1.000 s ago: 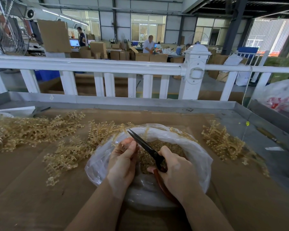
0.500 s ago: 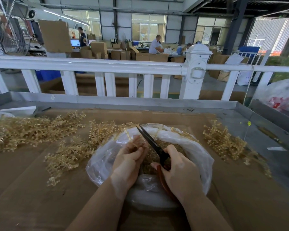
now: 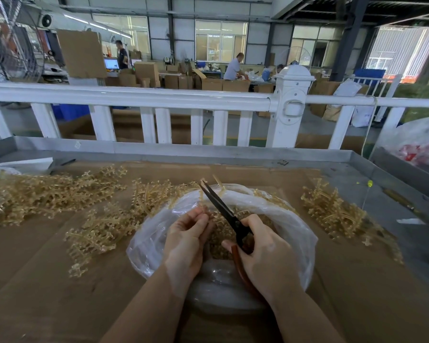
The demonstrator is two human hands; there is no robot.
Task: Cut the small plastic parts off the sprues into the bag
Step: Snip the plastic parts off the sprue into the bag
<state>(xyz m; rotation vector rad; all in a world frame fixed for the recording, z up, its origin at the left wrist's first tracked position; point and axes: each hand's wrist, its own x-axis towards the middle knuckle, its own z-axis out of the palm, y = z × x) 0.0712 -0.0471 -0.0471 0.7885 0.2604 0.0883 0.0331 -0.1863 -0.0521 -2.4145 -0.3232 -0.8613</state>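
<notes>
Left hand pinching a sprue over the bag, right hand gripping scissors, blades slightly parted

Quick count from my end: two hands in view, left hand and right hand. One pair of scissors. One clear plastic bag with a heap of cut parts inside, way too many and too small to count. Three loose piles of sprues on the cardboard: a big left pile, a middle pile and a right pile. One white fence with one thick post. Two people in the background, plus one fan.
</notes>
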